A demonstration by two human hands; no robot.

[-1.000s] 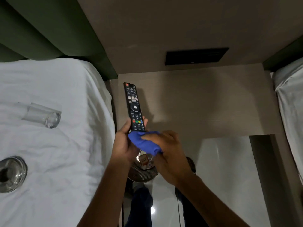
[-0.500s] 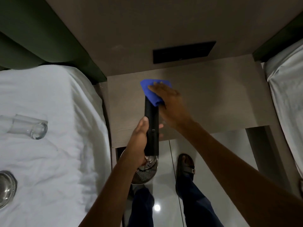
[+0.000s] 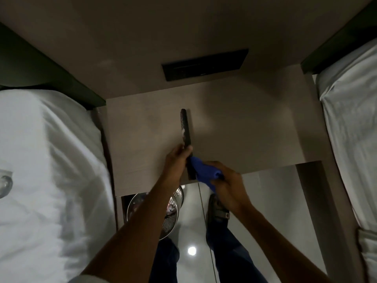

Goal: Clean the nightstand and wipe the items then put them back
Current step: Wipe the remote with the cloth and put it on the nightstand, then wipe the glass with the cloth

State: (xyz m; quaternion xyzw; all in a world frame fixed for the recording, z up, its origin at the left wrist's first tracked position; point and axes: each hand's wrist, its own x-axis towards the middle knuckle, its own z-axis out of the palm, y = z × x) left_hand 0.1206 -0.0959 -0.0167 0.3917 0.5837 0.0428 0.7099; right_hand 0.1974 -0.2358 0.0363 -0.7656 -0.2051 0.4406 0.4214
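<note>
My left hand [image 3: 177, 160] grips a black remote control [image 3: 185, 129] near its lower end, holding it on edge above the beige nightstand top [image 3: 255, 127]. My right hand [image 3: 226, 183] clutches a blue cloth [image 3: 204, 171] pressed against the remote's near end. The remote's far tip points toward the wall. Its buttons are barely visible along the left side.
A white bed [image 3: 51, 170] lies to the left with a glass item [image 3: 5, 183] at its edge. Another white bed [image 3: 353, 129] is on the right. A metal bin [image 3: 173, 213] stands on the glossy floor below the nightstand. A dark wall panel [image 3: 204, 64] is behind.
My right hand has drawn the blue cloth from the remote's far tip back to its near end. The remote has turned onto its edge. The view shifted, hiding the tumbler on the bed.
</note>
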